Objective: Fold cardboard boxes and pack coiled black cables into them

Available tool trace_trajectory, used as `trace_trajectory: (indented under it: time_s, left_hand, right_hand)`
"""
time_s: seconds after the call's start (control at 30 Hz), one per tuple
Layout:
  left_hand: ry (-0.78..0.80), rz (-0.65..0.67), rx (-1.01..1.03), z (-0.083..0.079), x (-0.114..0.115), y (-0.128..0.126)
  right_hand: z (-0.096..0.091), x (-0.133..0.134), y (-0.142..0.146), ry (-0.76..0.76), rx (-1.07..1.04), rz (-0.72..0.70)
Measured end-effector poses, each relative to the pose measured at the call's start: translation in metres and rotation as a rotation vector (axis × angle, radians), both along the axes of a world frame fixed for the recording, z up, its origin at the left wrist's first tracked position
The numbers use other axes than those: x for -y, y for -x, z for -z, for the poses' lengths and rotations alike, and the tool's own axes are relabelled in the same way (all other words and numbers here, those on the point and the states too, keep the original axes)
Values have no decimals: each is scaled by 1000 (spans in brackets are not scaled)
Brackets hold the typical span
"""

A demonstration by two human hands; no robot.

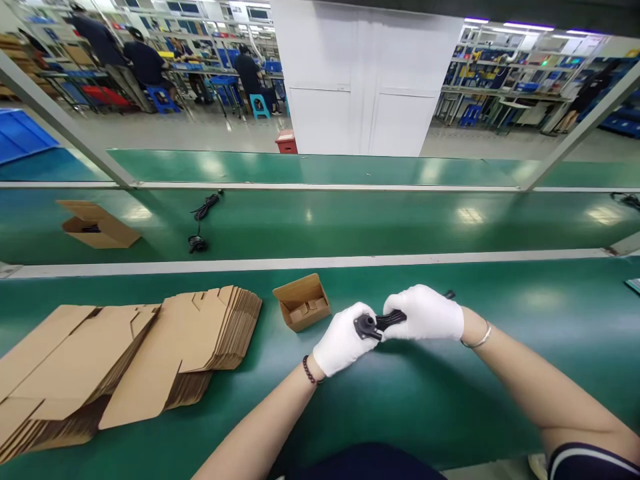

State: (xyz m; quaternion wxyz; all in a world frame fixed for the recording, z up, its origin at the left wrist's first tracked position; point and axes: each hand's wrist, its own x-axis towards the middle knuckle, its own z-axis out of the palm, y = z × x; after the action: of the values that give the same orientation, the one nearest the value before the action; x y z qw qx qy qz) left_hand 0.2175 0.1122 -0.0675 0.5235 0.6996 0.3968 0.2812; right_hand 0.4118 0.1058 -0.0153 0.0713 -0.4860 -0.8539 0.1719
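My left hand (344, 343), in a white glove, is closed on a small black plastic part (368, 327) with a round opening on its face. My right hand (427, 313), gloved as well, wraps round a folded bundle of black cable (391, 319). The cable runs up to the black part, and its end pokes out beyond the right hand. Both hands meet above the green work surface. Just left of them sits a small cardboard box (311, 321) with its lid up and folded cardboard inside.
Stacks of flattened cardboard boxes (195, 333) lie at the left. Beyond a white rail (320, 265), the green belt carries an open box (107, 227) and another black cabled part (199, 243). A blue bin (23, 137) stands far left. People work in the background.
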Motion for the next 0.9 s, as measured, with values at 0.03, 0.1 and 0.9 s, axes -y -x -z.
trace_trajectory:
  time_s: [0.03, 0.1, 0.9]
  left_hand:
    - [109, 21, 137, 2, 1, -1]
    - [322, 29, 410, 6, 5, -4]
    - [563, -145, 1006, -1, 12, -5]
  right_hand:
    - [4, 4, 4, 58, -175, 90]
    - [19, 12, 16, 143, -583, 310]
    - [55, 10, 65, -73, -1717, 619]
